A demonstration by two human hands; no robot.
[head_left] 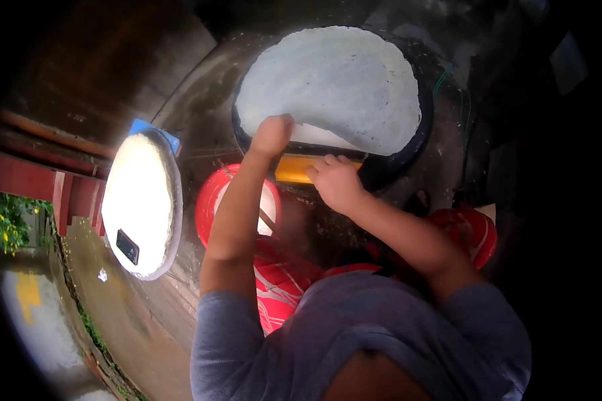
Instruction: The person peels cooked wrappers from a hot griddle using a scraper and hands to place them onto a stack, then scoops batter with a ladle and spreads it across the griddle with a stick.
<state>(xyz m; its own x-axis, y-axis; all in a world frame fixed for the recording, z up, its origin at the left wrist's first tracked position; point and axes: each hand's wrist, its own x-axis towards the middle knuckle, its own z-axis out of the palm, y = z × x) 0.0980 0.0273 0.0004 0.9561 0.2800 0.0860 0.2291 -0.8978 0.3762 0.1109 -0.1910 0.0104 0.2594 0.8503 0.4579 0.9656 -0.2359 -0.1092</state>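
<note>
A large, thin, greyish-white pancake [334, 80] covers most of a dark round griddle [424, 127]. Its near edge is lifted and folded back, showing a paler underside. My left hand [273, 135] is closed at the pancake's near left edge, apparently pinching it; the fingertips are partly hidden. A flat yellow scraper [291, 170] lies along the griddle's near rim. My right hand [338, 182] is closed over its right part, with the fingers curled on the top edge. Below my left forearm stands a red bucket [206, 204] with whitish contents and a stick in it.
To the left, a tall pale round stack [137, 194], brightly lit, carries a dark phone [128, 246]. Something blue [139, 126] shows behind it. Another red object [478, 234] is near my right elbow. A thin green cord [441, 80] lies right of the griddle.
</note>
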